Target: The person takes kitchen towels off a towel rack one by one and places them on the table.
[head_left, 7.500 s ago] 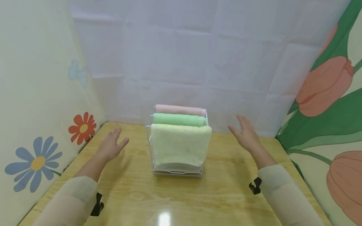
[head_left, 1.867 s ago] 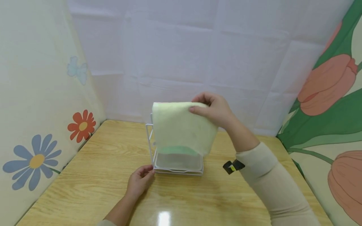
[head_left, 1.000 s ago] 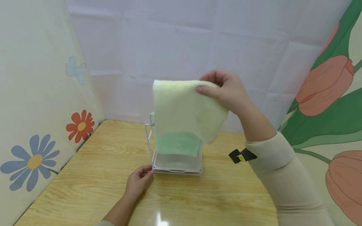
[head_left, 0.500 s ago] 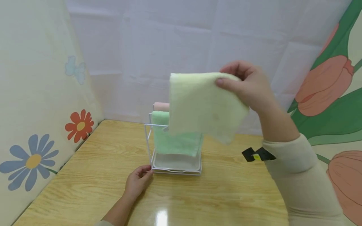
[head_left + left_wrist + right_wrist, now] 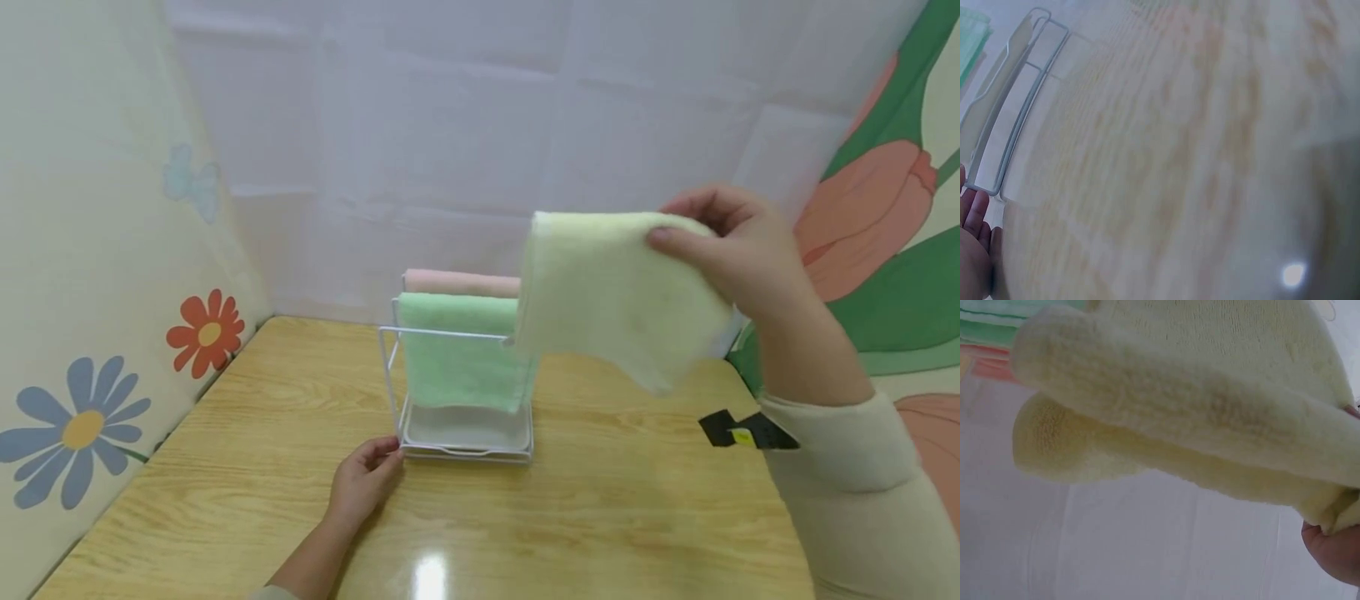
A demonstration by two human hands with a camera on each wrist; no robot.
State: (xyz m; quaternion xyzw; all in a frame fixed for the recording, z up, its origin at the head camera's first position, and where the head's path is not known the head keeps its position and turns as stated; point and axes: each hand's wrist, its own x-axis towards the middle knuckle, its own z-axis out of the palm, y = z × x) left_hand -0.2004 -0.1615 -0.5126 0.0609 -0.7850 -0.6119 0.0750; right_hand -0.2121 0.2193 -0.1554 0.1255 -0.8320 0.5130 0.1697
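Note:
In the head view my right hand point(image 5: 750, 250) pinches the folded top of a pale yellow towel point(image 5: 600, 283) and holds it up right of a white wire towel rack point(image 5: 387, 367). The towel hangs down, its left edge overlapping the rack's right side. A mint green towel point(image 5: 461, 358) drapes over the middle bar, and a pink towel point(image 5: 465, 282) sits behind it, partly hidden. My left hand point(image 5: 360, 483) grips the rack's front left bottom corner between thumb and fingers. The right wrist view shows the yellow towel's soft fold point(image 5: 1166, 394) close up.
A pale shallow tray point(image 5: 468, 429) lies in the rack's base. The rack stands on a wood-grain table point(image 5: 247, 467). A white sheet point(image 5: 450, 125) hangs behind, with flower-painted walls on both sides.
My right hand has raised the yellow towel off the rack's front bar, then carried it rightward and slightly down, uncovering the green and pink towels. My left hand stays at the rack's corner.

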